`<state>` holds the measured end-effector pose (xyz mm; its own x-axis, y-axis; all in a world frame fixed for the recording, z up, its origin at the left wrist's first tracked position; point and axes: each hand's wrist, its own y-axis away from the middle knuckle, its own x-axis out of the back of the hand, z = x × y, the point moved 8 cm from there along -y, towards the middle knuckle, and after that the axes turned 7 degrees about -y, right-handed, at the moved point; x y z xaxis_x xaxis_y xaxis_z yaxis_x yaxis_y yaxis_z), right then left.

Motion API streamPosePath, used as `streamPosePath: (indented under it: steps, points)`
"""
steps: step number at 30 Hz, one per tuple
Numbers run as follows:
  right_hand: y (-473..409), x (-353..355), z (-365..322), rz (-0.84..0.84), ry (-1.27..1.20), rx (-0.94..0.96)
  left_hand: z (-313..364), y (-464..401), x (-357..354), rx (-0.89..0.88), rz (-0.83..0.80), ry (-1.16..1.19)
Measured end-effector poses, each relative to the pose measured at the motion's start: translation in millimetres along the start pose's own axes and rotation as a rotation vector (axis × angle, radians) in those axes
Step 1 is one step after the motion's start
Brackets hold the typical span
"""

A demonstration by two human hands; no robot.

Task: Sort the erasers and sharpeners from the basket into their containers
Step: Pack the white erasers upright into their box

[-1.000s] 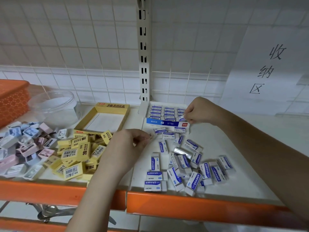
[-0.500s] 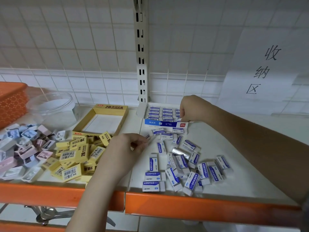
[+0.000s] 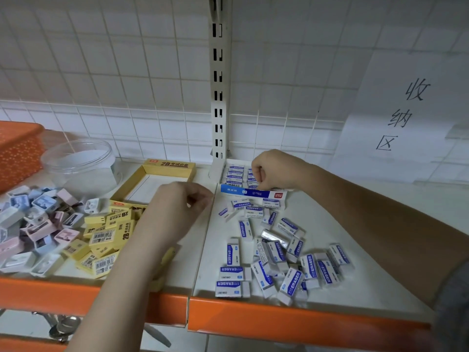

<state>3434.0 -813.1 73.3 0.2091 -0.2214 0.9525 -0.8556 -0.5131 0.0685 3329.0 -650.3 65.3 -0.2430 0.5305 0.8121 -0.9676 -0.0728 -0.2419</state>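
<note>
Broadly, a white shelf (image 3: 368, 275) with an orange front edge is seen, and the orange basket (image 3: 17, 151) is cut off at the far left, its inside hidden. Beside it stands a clear tub (image 3: 78, 163), then a yellow tray (image 3: 167, 167) that looks bare inside. At the back, just right of the upright post, lies the blue-fronted eraser box (image 3: 253, 193), partly filled with neat rows. Loose white erasers (image 3: 276, 252) are scattered in front of that box, their long axes pointing every way; yellow erasers (image 3: 106, 237) and pastel sharpeners (image 3: 33, 224) are heaped to the left.

The right hand (image 3: 274, 171) is held over the box, fingers curled down at the rows; whether an eraser is pinched there cannot be told, since the fingertips are hidden. The left hand (image 3: 175, 212) is raised between the two piles, thumb and fingers drawn together, seemingly on something small that is blurred. The nearest white erasers lie just right of and below the left fingers, so that hand is judged the nearer for picking.
</note>
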Motion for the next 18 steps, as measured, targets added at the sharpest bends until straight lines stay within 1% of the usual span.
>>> streamPosePath:
  steps: [4,8,12,14,16,18]
  points:
    - [-6.9,-8.7,7.8,-0.029,-0.054,0.006,5.5,-21.7,9.2,-0.037,0.011,-0.024]
    - [-11.3,-13.2,12.1,-0.001,-0.049,0.019,10.7,-43.2,9.1,-0.060,-0.002,-0.041]
    - [-13.2,-14.4,22.9,0.031,-0.236,-0.023,17.1,-68.2,-1.0,-0.093,-0.043,-0.055]
    - [-12.5,-12.4,27.0,0.007,-0.314,-0.038,23.0,-80.9,-8.8,-0.115,-0.089,-0.091]
    - [-10.3,-8.5,30.3,-0.023,-0.372,-0.051,31.2,-92.3,-20.0,-0.157,-0.173,-0.158]
    - [-6.2,-0.6,35.6,-0.003,-0.413,-0.061,37.4,-102.0,-32.6,-0.195,-0.271,-0.240]
